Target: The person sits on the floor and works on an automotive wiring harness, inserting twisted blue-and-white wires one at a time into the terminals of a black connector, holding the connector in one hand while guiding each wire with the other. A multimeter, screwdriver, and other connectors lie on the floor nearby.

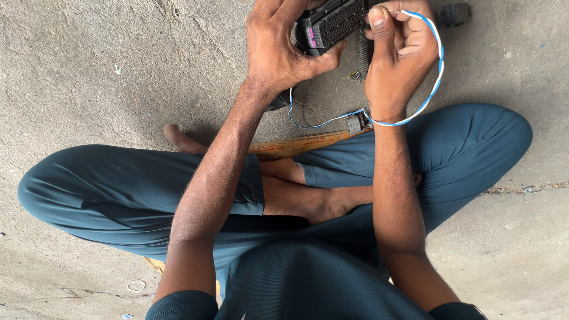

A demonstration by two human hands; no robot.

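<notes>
From my feed the top edge cuts off the black connector block (pixel 332 24) and the fingertips of the left hand (pixel 278 47), so I can't see how far the block runs. The right hand (pixel 400 53) hides where the blue-and-white wire (pixel 435 71) ends. The cardboard (pixel 296 145) lies mostly under the legs. The small loop (pixel 136 285) on the floor (pixel 89 71) is too tiny to identify.

Both bare forearms stretched forward over crossed legs. Left hand (pixel 278 47) curled in a firm grasp, thumb pressed sideways. Right hand (pixel 400 53) fisted, thumb and forefinger pinched tight at the top.
</notes>
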